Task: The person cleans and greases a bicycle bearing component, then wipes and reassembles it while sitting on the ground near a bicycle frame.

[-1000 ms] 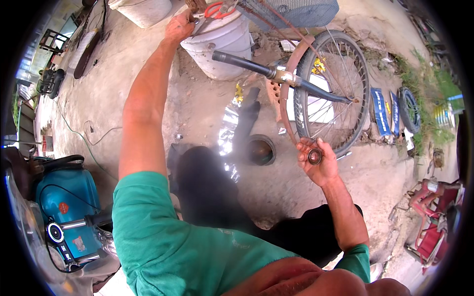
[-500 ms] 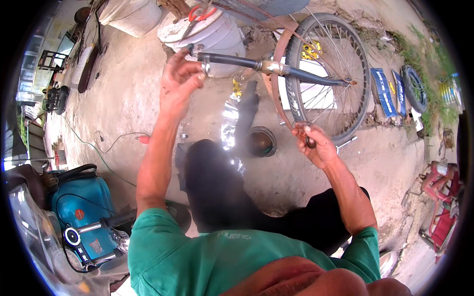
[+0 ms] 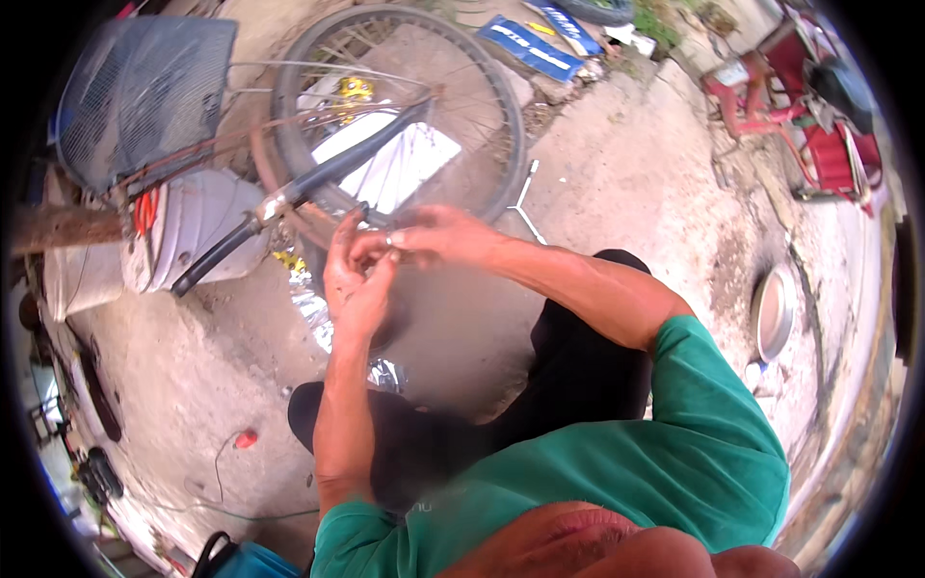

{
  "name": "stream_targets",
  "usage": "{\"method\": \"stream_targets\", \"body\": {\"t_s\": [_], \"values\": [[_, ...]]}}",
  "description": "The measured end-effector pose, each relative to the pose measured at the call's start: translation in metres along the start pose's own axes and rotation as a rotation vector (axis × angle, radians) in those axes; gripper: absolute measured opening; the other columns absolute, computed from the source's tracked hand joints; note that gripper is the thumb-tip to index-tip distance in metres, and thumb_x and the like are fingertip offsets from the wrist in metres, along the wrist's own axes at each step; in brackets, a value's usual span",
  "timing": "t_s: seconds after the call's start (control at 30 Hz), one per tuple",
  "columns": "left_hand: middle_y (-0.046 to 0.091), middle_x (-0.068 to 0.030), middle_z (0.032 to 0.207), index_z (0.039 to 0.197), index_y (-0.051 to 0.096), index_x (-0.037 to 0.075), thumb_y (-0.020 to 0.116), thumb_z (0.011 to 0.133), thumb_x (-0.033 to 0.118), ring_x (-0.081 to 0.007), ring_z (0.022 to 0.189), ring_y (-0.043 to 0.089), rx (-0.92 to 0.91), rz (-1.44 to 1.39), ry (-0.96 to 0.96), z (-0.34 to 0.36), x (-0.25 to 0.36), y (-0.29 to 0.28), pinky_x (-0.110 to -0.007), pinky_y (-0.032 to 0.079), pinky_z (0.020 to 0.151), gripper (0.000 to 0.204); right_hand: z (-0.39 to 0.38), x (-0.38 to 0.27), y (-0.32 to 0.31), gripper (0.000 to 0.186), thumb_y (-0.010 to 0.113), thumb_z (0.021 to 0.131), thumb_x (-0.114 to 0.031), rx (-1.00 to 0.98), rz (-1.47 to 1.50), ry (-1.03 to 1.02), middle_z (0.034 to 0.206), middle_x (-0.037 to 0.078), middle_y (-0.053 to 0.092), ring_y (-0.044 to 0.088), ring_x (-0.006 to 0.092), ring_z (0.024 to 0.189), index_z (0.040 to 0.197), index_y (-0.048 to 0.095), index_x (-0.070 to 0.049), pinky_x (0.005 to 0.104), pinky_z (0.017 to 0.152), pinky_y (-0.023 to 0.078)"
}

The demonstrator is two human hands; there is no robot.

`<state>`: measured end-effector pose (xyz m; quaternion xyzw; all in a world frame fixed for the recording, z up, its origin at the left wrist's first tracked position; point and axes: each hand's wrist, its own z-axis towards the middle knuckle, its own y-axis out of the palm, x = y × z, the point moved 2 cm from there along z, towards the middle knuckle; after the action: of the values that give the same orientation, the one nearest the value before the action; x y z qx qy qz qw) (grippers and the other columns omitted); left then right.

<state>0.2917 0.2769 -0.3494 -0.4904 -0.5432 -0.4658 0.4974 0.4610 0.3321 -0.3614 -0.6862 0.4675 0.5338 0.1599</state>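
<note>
My left hand (image 3: 358,279) and my right hand (image 3: 438,237) meet in front of the bicycle wheel (image 3: 517,144), fingertips together. Between their pinched fingers shows a small shiny bit, too small and blurred to name. Just beyond my hands, a dark bicycle fork (image 3: 339,170) lies slanted over the wheel. Its bare black steerer tube (image 3: 214,256) points to the near left, apart from both hands. Under the spokes rests a white sheet (image 3: 424,154).
A mesh basket (image 3: 145,91) and a white bucket (image 3: 217,207) holding orange-handled pliers (image 3: 145,212) stand at the left. Silver foil (image 3: 313,313) lies near my left forearm. Blue packets (image 3: 530,46) are at the back, a red folding chair (image 3: 752,91) and metal basin (image 3: 775,313) at the right.
My hands, apart before, have come together. The left has left the steerer tube's end and the right has reached across to it. The view has swung to the right.
</note>
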Motion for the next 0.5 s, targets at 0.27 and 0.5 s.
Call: {"method": "stream_targets", "body": {"t_s": [0.27,0.5], "values": [[0.066,-0.0063,0.098,0.145,0.035,-0.007,0.064,0.085,-0.006,-0.0118,0.093,0.059,-0.06,0.145,-0.036,0.0,-0.005,0.014,-0.027,0.045,0.091,0.066,-0.019,0.003,-0.012,0.044,0.075,0.085,-0.039,0.047,-0.03,-0.053,0.087,0.005,0.066,0.055,0.0104,0.066,0.103,0.067,0.001,0.0263,0.059,0.045],[0.064,-0.0085,0.109,0.144,0.036,-0.004,0.064,0.085,-0.003,-0.012,0.091,0.059,-0.024,0.311,0.0,0.001,-0.003,0.017,-0.027,0.048,0.082,0.066,-0.011,0.009,-0.014,0.036,0.073,0.085,-0.033,0.078,-0.057,-0.026,0.082,0.004,0.065,0.055,0.0109,0.064,0.097,0.07,0.0,0.0271,0.057,0.044]]}}
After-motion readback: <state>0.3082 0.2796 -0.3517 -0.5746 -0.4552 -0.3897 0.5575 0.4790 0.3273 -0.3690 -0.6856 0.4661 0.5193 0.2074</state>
